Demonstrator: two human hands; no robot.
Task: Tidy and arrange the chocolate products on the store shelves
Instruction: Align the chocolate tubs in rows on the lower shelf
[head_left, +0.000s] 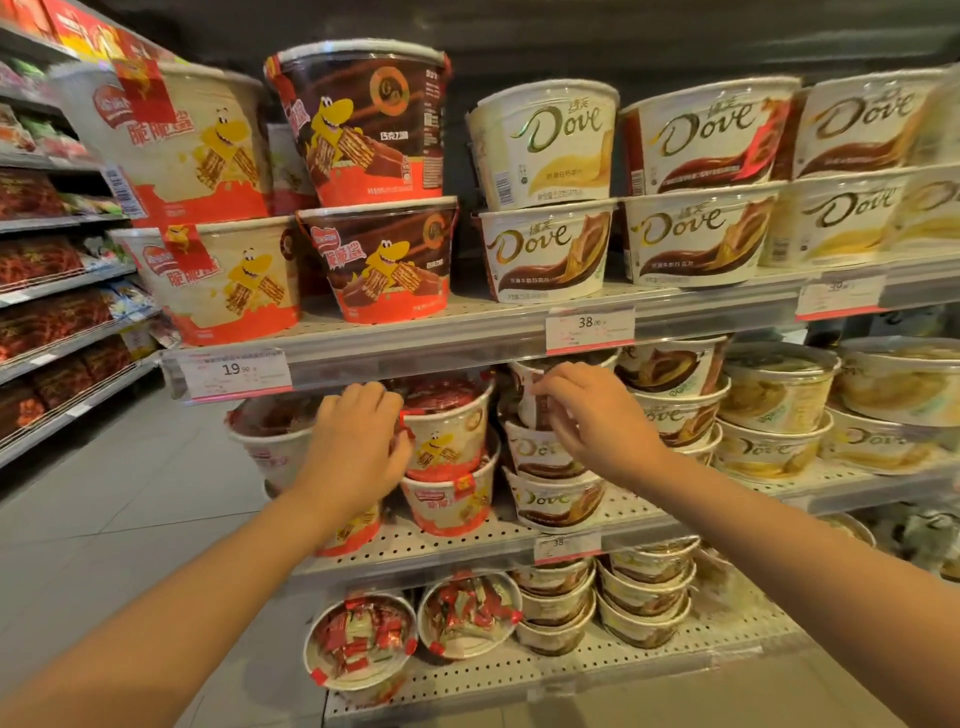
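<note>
On the middle shelf (467, 540), a white and red wafer tub (447, 441) with a yellow cartoon mascot stands on top of a second such tub (449, 506). My left hand (358, 441) grips the left side of the upper tub. Right beside them is a stack of white Dove tubs (540, 457). My right hand (592, 415) curls its fingers round the front of the topmost Dove tub (532, 395), whose upper part is hidden by the shelf edge above.
The top shelf (415, 343) carries large wafer buckets (363, 124) on the left and Dove tubs (550, 145) on the right. More Dove tubs (774, 405) fill the middle shelf's right side. The bottom shelf holds open-topped candy tubs (358, 639). Price tags (589, 330) line the shelf edges. An aisle floor (130, 493) lies left.
</note>
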